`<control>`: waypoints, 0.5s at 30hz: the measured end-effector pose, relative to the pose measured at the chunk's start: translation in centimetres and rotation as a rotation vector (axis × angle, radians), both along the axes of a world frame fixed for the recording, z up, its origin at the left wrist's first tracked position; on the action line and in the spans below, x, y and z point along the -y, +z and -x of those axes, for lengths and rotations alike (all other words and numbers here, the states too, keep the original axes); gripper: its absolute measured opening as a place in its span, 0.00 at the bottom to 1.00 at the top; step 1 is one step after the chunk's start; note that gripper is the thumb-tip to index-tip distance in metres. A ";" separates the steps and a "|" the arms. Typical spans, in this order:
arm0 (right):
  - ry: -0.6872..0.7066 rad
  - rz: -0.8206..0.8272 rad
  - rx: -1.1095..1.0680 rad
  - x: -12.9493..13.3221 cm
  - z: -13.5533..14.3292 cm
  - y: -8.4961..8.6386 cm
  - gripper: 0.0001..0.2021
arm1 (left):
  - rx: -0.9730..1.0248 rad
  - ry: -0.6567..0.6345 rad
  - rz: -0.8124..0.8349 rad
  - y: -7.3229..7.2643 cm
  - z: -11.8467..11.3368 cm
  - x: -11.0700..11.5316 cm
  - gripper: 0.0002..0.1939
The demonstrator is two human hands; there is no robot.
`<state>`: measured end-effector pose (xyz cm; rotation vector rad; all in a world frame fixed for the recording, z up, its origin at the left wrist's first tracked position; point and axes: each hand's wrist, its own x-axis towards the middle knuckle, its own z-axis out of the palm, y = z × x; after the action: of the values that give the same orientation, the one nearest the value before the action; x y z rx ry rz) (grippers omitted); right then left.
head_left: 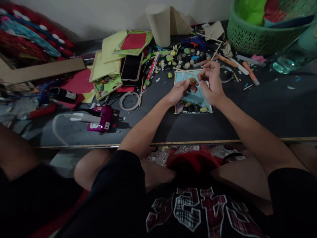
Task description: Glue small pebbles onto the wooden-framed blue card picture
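Pinched in the fingers of my left hand (pixel 180 92) is a brownish pebble (pixel 192 81). Close beside it, my right hand (pixel 213 83) is closed, with its fingertips pressed together on a thin brown string (pixel 202 95). The string loops near the pebble and hangs below the fingers; its ends are hard to follow. Under both hands lies a light blue panel (pixel 194 97) edged with thin sticks. Along its near edge sit several stones (pixel 191 108), dark, yellowish and pale purple. My hands cover part of the panel.
Loose pebbles (pixel 187 58) lie behind the panel. A green basket (pixel 250 39) stands back right, near glue sticks (pixel 250 73). To the left are a purple glue gun (pixel 102 119), a tape roll (pixel 129 101), a phone (pixel 132 67) and framed green cards (pixel 105 67). Another person's arm (pixel 17 153) shows far left.
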<state>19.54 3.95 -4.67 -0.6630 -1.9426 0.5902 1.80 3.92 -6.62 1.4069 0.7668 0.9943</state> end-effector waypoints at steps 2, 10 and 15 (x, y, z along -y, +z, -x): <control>-0.055 -0.028 0.038 0.1 -0.3 0.3 0.22 | 0.010 -0.012 -0.015 -0.1 0.0 0.0 0.27; -0.162 -0.092 0.166 0.4 -0.6 0.5 0.28 | 0.021 -0.007 0.015 -0.2 -0.2 0.1 0.25; -0.180 -0.085 0.204 0.6 -0.5 1.0 0.20 | 0.039 0.000 0.004 0.3 -0.2 0.4 0.26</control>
<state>20.03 3.38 -3.62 -0.8610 -2.0555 0.3376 2.01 3.57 -6.36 1.3803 0.7391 1.0171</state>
